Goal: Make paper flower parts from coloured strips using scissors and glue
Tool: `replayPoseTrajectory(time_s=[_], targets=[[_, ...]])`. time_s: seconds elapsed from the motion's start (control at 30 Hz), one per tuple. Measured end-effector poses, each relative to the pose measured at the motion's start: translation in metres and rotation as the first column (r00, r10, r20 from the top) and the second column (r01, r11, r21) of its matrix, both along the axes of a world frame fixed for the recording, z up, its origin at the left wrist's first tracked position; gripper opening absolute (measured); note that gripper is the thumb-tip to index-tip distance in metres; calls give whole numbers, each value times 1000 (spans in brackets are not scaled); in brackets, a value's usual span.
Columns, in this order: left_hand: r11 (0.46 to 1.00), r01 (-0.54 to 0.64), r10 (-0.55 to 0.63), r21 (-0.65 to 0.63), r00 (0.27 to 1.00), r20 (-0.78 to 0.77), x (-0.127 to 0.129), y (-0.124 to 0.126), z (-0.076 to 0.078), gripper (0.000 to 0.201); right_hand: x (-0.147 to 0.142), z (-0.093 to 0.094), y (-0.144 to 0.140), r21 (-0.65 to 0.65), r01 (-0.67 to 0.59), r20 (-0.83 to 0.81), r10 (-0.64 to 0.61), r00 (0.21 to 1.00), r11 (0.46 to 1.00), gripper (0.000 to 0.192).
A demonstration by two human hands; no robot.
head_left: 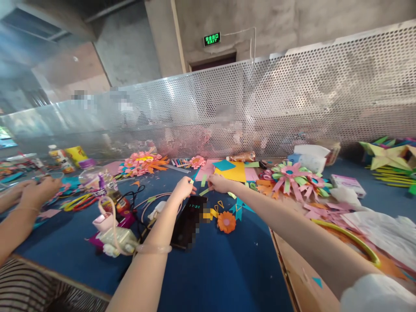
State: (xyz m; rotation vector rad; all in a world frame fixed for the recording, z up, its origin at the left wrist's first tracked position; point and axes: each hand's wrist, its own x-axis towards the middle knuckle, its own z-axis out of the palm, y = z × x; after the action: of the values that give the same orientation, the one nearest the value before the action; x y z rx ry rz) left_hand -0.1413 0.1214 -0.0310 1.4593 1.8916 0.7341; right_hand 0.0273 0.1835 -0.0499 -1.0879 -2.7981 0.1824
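My left hand (184, 189) reaches over the table with its fingers pinched together; a narrow blue-green paper strip (196, 174) shows at its fingertips. My right hand (219, 183) is close beside it on the right, fingers closed at the end of a light green paper strip (204, 192). Just beyond my hands lie a pink sheet (209, 168), a yellow sheet (238, 172) and a blue sheet (224, 165). A phone (186, 225) rests near my left wrist. Nearer me are an orange paper flower (226, 222) and blue paper ribbons (239, 209).
A co-worker's hands (39, 190) are at the left. Pink paper flowers (143, 162) stand at the back, with more flowers (292, 175) at right. A pink-and-clear bottle with a strap (113, 234) stands left of my forearm. A perforated metal screen (195, 117) borders the table behind.
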Motion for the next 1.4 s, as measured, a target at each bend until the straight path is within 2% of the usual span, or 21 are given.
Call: replayPoseTrajectory(time_s=[0.13,0.3,0.47,0.63,0.73,0.93,1.13,1.4], targets=[[999,49,-50,-16,997,-61,-4,0,-2,32,2,1,4,-52,-61,-17,60,998,997,28],[984,171,-175,-41,968,-179,-6,2,-7,27,3,0,8,-103,-109,-39,105,994,989,27],[968,245,-247,-45,922,-299,-4,6,-10,25,1,-3,10,-117,-99,-50,94,994,988,26],[956,291,-284,-35,890,-356,-3,4,-8,24,-1,-10,8,-64,-59,-79,54,995,996,29],[954,301,-285,-17,883,-372,-3,4,-10,24,0,-10,7,-52,-58,-89,53,995,997,29],[961,277,-257,0,891,-374,-6,13,-21,22,2,0,6,-120,-102,-44,98,994,988,27],[973,227,-201,27,906,-374,-9,22,-29,26,2,2,4,-150,-50,-35,45,998,987,27],[977,211,-178,36,892,-415,-7,23,-28,24,-3,4,9,-158,-3,27,7,1000,987,26]])
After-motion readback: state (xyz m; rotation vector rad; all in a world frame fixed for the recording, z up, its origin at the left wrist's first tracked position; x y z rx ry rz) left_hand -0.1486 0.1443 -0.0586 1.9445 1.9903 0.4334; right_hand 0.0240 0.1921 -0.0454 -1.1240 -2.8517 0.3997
